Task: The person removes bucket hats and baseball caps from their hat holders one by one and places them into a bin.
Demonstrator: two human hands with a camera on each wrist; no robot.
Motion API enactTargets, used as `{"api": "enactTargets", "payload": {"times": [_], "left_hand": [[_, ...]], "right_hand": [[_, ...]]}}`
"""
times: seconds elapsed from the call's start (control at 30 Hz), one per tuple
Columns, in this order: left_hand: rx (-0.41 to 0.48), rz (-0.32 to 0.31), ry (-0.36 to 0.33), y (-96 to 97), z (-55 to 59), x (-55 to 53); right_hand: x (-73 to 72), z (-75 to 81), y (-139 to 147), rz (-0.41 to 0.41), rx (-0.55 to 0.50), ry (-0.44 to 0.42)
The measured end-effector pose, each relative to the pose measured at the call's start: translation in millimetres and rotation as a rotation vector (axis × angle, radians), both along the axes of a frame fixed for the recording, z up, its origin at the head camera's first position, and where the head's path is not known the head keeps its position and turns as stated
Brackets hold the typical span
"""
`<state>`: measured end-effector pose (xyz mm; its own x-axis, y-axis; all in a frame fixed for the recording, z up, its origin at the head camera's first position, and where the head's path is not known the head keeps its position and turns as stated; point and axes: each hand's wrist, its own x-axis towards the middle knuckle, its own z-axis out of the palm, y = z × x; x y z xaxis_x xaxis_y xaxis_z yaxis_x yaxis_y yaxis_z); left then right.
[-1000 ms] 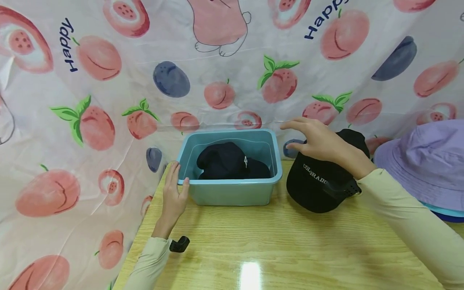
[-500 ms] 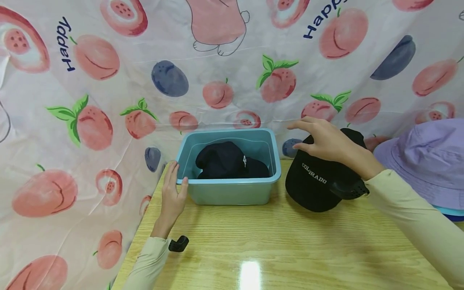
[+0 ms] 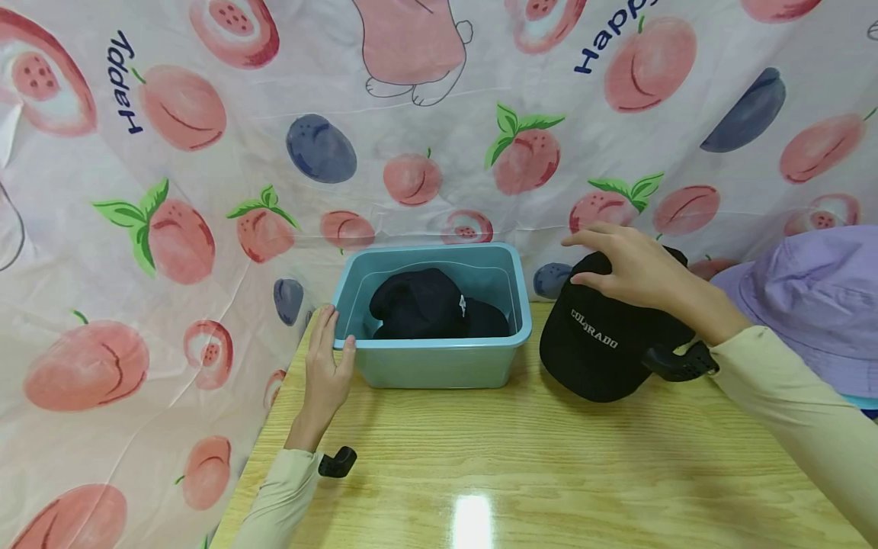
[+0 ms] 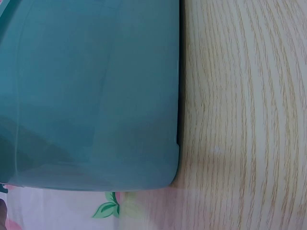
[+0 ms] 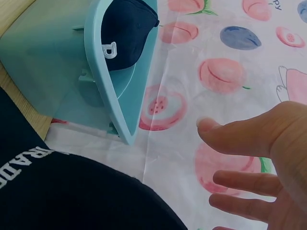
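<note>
A blue-green plastic bin (image 3: 439, 366) stands on the table with a dark baseball cap (image 3: 418, 305) inside; a white letter shows on that cap in the right wrist view. My left hand (image 3: 325, 374) rests against the bin's left front corner, fingers extended along its rim. To the right of the bin lies a black cap (image 3: 590, 358) with COLORADO lettering. Above this cap hovers my right hand (image 3: 638, 267), thumb and fingers spread, holding nothing. In the right wrist view the thumb and fingers (image 5: 244, 182) are apart from the cap.
Lilac bucket hat (image 3: 816, 297) at the far right, stacked over a turquoise one partly hidden by the right sleeve. A fruit-printed cloth (image 3: 425, 130) hangs directly behind the bin and along the left. The wooden table (image 3: 535, 457) extends in front.
My right hand has drifted to the right, away from the bin and over the black cap. The left hand and the bin have stayed in place.
</note>
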<state>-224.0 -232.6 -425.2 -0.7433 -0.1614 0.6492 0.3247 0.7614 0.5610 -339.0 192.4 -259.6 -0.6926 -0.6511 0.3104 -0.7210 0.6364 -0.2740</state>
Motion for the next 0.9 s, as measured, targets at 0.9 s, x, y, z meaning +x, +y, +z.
{"api": "enactTargets", "payload": {"times": [0.9], "left_hand": [[-0.001, 0.002, -0.004, -1.1, -1.6, 0.5]], "right_hand": [[1.8, -1.6, 26.5, -0.083, 0.086, 0.012]]}}
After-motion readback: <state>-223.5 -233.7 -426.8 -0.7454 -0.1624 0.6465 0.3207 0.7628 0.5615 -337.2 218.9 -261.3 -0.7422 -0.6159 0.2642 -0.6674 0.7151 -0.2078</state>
